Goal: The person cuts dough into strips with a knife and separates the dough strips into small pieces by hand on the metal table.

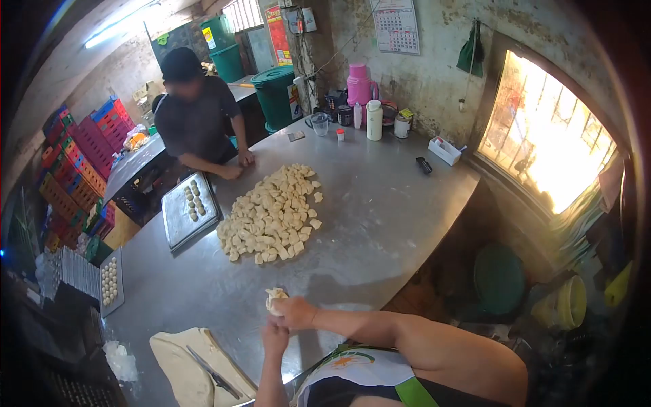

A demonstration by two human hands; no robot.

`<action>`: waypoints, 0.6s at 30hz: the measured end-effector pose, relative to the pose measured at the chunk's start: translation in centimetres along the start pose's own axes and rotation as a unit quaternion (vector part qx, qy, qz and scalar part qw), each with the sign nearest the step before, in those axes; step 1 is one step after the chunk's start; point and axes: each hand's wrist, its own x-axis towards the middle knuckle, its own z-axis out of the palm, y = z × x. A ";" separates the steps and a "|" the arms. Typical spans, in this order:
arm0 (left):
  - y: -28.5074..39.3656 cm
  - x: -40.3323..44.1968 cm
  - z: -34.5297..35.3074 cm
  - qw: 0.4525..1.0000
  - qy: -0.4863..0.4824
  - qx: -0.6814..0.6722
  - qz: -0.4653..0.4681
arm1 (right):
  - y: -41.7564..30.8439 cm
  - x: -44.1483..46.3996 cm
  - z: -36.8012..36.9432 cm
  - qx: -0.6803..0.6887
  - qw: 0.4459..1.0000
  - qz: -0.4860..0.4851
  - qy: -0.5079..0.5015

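Note:
A small lump of dough (275, 298) sticks out of my right hand (296, 314), whose fingers are closed round it above the metal table. Just below it, my left hand (274, 337) is closed and close against the right; whether it also grips dough is hidden. Beyond my hands lies a big heap of cut dough pieces (271, 217). Near the front edge, a thick slab of dough (180, 370) has a long knife (213, 373) lying on it.
Across the metal table (366, 224) a co-worker (196, 115) leans with both hands on it, beside a tray (173, 220) of dough balls. Another tray (120, 285) sits at the left edge. A pink jug (359, 88), a pale flask (374, 122) and a white box (444, 150) stand at the back.

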 end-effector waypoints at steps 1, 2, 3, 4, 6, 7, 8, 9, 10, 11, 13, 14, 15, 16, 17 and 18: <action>1.4 -0.6 0.0 0.994 -0.012 0.107 0.011 | 1.1 0.2 0.1 -0.003 1.000 -0.001 -0.001; 1.7 -0.9 -0.4 0.994 -0.012 0.108 0.015 | 2.5 0.6 -0.3 -0.052 0.998 0.024 -0.036; 1.9 -1.0 -0.6 0.996 -0.016 0.056 0.061 | 3.7 0.6 -0.6 -0.102 0.991 0.054 -0.070; 1.9 -1.4 -0.8 0.995 -0.022 0.003 0.102 | 4.3 0.0 -0.3 -0.102 0.991 0.058 -0.068; 1.2 -1.3 -1.1 0.988 -0.020 -0.055 0.142 | 4.9 -0.9 0.2 -0.098 0.994 -0.017 0.037; 0.3 -0.6 -1.0 0.984 0.044 -0.024 0.173 | 4.9 -1.1 0.6 -0.096 0.990 -0.057 0.088; -0.7 -0.3 -0.9 0.974 0.104 0.008 0.200 | 4.5 -1.6 1.7 -0.096 0.990 -0.054 0.085; -0.5 0.2 -0.8 0.958 0.167 0.039 0.231 | 3.6 -1.5 2.0 -0.061 0.994 -0.084 0.037; -0.1 1.1 -1.0 0.956 0.171 0.036 0.237 | 2.7 -0.9 2.2 -0.026 0.993 -0.116 -0.008; 1.5 1.6 -1.3 0.949 0.186 -0.017 0.252 | 1.9 -0.5 2.0 0.009 0.988 -0.145 -0.056; 3.4 0.7 -1.6 0.934 0.208 -0.118 0.267 | 0.6 -0.9 2.3 0.052 0.990 -0.129 -0.036; 2.1 0.9 -1.4 0.933 0.210 -0.118 0.266 | 0.2 -0.5 1.9 0.090 0.989 -0.118 -0.011; -0.6 1.1 -0.9 0.966 0.124 -0.087 0.207 | -0.1 -0.5 1.7 0.130 0.986 -0.106 0.014; -2.6 1.4 -0.7 0.987 0.035 -0.056 0.146 | 0.0 -0.5 1.4 0.131 0.986 -0.105 0.015; -4.4 1.7 -0.1 0.995 -0.053 -0.025 0.084 | 0.2 -0.6 0.9 0.073 0.996 -0.054 0.013; -3.7 1.3 -0.1 0.995 -0.051 -0.024 0.082 | 0.4 -0.7 0.5 0.016 1.000 -0.006 0.008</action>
